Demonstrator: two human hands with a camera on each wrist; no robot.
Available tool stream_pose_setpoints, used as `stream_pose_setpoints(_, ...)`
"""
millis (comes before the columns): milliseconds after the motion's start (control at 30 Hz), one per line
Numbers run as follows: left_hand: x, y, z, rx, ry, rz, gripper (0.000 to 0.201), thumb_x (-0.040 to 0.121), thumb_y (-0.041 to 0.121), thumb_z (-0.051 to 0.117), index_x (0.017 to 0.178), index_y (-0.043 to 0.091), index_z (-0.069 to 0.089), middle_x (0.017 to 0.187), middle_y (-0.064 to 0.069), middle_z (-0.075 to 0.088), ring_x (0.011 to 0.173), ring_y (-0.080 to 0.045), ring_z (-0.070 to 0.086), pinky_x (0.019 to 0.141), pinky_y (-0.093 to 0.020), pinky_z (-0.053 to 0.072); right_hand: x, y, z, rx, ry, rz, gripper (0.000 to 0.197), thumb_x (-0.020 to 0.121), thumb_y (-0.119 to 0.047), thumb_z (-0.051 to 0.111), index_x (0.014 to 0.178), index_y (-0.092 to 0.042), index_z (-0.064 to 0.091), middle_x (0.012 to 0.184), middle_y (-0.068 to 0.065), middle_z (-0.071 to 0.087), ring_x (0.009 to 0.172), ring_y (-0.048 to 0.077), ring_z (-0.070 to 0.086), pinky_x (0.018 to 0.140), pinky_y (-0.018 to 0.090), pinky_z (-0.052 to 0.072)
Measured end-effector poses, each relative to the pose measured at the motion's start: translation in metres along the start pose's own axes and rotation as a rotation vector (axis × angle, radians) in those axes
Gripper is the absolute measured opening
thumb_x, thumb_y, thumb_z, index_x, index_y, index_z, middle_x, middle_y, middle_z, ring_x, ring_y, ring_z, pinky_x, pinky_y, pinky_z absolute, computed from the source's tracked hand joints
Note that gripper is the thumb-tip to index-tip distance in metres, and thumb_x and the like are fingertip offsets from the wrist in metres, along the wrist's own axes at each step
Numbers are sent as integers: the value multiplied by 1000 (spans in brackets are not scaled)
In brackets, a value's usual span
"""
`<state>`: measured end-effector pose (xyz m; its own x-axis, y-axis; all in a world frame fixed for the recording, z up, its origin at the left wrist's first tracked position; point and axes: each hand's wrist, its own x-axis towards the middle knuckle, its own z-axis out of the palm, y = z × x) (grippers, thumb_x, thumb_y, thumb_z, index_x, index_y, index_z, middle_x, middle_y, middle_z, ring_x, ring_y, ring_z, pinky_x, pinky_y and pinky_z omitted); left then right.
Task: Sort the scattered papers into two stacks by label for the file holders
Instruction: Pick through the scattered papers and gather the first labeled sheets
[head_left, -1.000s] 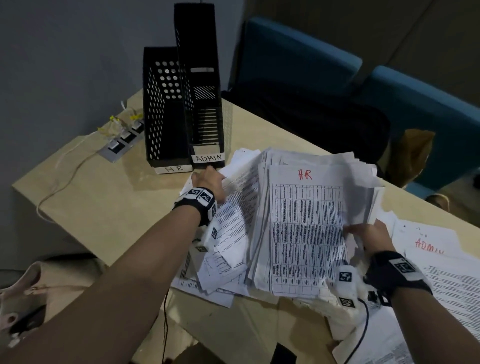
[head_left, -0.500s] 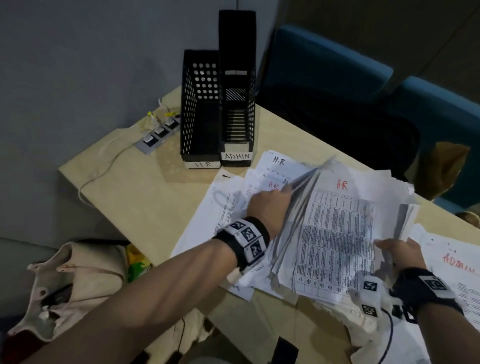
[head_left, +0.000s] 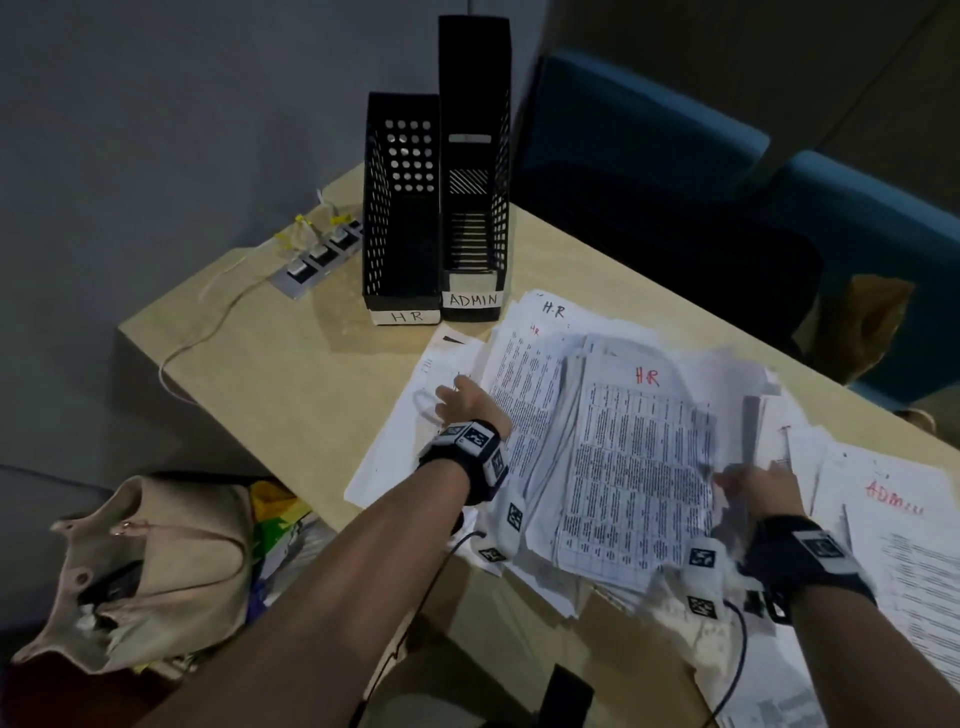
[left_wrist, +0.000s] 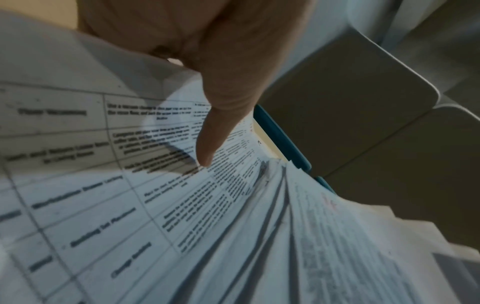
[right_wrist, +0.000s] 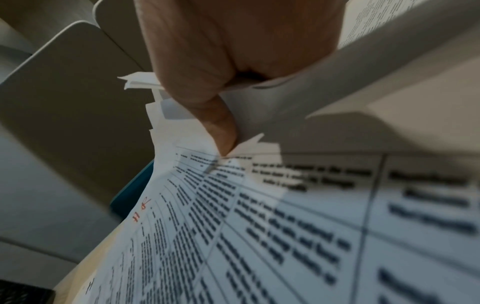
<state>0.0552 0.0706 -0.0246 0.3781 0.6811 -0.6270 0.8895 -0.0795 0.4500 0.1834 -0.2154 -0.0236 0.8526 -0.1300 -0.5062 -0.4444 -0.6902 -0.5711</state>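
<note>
A thick stack of printed papers (head_left: 639, 457), its top sheet marked HR in red, lies in the middle of the table (head_left: 291, 364). My right hand (head_left: 756, 486) grips the stack's right edge, thumb (right_wrist: 221, 131) on top and several sheets bent up over it. My left hand (head_left: 462, 405) rests with straight fingers on loose sheets at the stack's left side, thumb (left_wrist: 207, 152) touching a printed sheet. Two black file holders stand at the back, HR (head_left: 402, 208) on the left and ADMIN (head_left: 472, 156) on the right. Papers marked ADMIN (head_left: 893, 501) lie at the far right.
A power strip (head_left: 317, 257) with a cable lies on the table left of the holders. Blue chairs (head_left: 649, 156) stand behind the table. A beige bag (head_left: 150, 577) sits on the floor at the near left. More loose sheets spread towards the table's near edge.
My left hand has let down the stack's raised left edge and moved left onto the loose sheets. The stack lies flatter. My right hand keeps its hold on the right edge.
</note>
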Motion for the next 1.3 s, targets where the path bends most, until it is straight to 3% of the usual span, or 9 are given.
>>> stream_pose_setpoints(100, -3, 1, -3, -163, -61, -18, 99, 79, 2, 71, 152, 8, 4, 147, -16, 39, 127, -34, 49, 100, -42, 48, -5, -4, 2, 15, -16, 0, 34, 85, -1, 62, 65, -18, 40, 70, 2, 45, 60, 13, 41, 67, 33, 40)
stream_pose_setpoints(267, -14, 1, -14, -15, -76, 113, 41, 84, 8, 62, 124, 0, 56, 120, -10, 64, 110, -29, 62, 88, -34, 54, -20, -11, 1, 23, -54, -12, 15, 82, -7, 70, 85, 5, 62, 92, 20, 59, 82, 27, 52, 78, 37, 45)
stream_pose_setpoints(367, -36, 20, -43, 177, 153, 368, 32, 93, 2, 46, 121, 10, 59, 115, -10, 65, 103, -30, 63, 76, -32, 49, -33, -12, 6, 47, -128, -7, 37, 79, -20, 76, 92, 13, 64, 82, 28, 67, 67, 29, 60, 61, 39, 51)
stream_pose_setpoints(567, -90, 81, -127, 392, 610, 784, 30, 91, -3, 43, 110, 15, 60, 99, -10, 68, 92, -35, 66, 71, -37, 51, -38, -5, 21, 98, -93, -21, 45, 73, -19, 78, 111, -1, 62, 106, 24, 69, 95, 39, 66, 83, 56, 55)
stream_pose_setpoints(767, -76, 91, -162, -175, 303, 635, 21, 87, 8, 63, 106, 13, 67, 94, 0, 63, 87, -20, 61, 71, -27, 46, -46, -13, 12, 221, -45, 80, 53, 99, -35, 45, 120, 13, 54, 119, 33, 59, 98, 39, 59, 90, 48, 47)
stream_pose_setpoints(900, -42, 52, -86, -247, -118, 386, 31, 80, 0, 68, 110, 9, 65, 101, -6, 67, 93, -22, 64, 64, -24, 52, -39, -10, 6, 322, 72, 163, 46, 101, -3, 31, 145, 7, 27, 130, 36, 51, 121, 44, 51, 97, 44, 42)
stream_pose_setpoints(1000, -33, 22, -26, -156, -283, 246, 62, 76, 11, 71, 135, 3, 51, 128, -13, 60, 115, -31, 59, 92, -35, 52, -37, -3, 8, 277, 29, 147, 45, 103, -16, 32, 139, 9, 38, 130, 35, 52, 119, 44, 53, 97, 47, 44)
stream_pose_setpoints(1167, -30, 2, 27, 9, -211, 258, 64, 86, 12, 67, 142, 5, 38, 136, -17, 53, 118, -32, 56, 93, -32, 50, -49, -9, 6, 394, -133, 249, 75, 99, -58, 17, 130, 3, 47, 133, 17, 54, 119, 33, 52, 102, 53, 41)
stream_pose_setpoints(1300, -33, 4, 57, 9, 28, 226, 72, 80, 29, 76, 134, 8, 33, 139, -15, 35, 123, -33, 40, 101, -40, 43, -55, -11, 12, 500, -358, 147, 69, 85, -74, 39, 124, -20, 56, 112, 5, 63, 90, 23, 60, 67, 44, 58)
